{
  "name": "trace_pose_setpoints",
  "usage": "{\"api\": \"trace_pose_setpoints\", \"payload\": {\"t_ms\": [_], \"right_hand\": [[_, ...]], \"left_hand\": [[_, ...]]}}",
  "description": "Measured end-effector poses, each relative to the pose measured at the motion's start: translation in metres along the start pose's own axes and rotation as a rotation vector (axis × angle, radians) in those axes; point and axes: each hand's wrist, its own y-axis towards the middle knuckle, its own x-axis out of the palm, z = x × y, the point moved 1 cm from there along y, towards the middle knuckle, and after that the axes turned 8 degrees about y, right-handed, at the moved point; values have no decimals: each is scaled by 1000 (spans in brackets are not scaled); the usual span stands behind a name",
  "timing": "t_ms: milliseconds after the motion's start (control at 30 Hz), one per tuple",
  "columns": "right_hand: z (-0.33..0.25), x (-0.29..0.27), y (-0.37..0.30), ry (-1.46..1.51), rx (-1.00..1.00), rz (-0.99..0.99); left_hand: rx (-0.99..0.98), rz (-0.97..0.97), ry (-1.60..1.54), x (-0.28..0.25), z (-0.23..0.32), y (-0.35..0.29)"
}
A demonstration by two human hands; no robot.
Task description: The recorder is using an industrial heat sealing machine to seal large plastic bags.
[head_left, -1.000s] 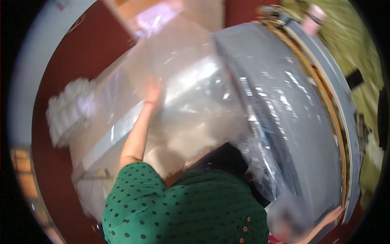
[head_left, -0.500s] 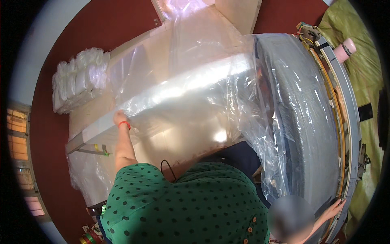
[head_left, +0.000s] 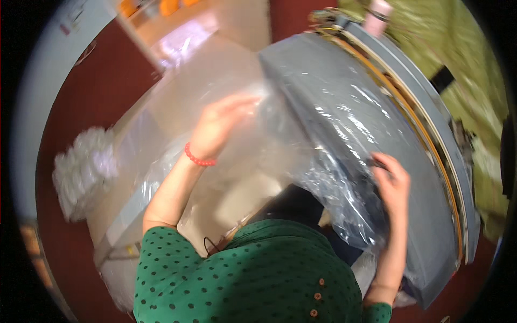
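My left hand, a red bead bracelet at its wrist, is above the clear plastic film spread over a pale table. Its fingers point right and look stretched out, though motion smears them. My right hand is over the long grey machine, fingers bent and thumb near the fingertips. Something small and dark shows at those fingertips, too unclear to name. Crumpled clear film hangs along the machine's near left side, between the two hands.
Bundled clear plastic bags are stacked at the far left. Orange rails run along the machine's right side. Beyond lie a yellow-green sheet and a pink bottle. The floor is dark red.
My left hand has left the table's front left and moved right, over the film. My right hand has come from the machine's right rail to its left part. The view has turned right.
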Motion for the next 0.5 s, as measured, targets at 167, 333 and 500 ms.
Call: {"api": "trace_pose_setpoints", "payload": {"t_ms": [167,333,500], "right_hand": [[-54,60,16,865,10,-153],[-30,26,-43,463,64,-242],[21,-83,-161,-57,315,57]], "left_hand": [[713,-454,511,133,91,42],[1206,100,1001,147,112,115],[950,296,648,125,88,171]]}}
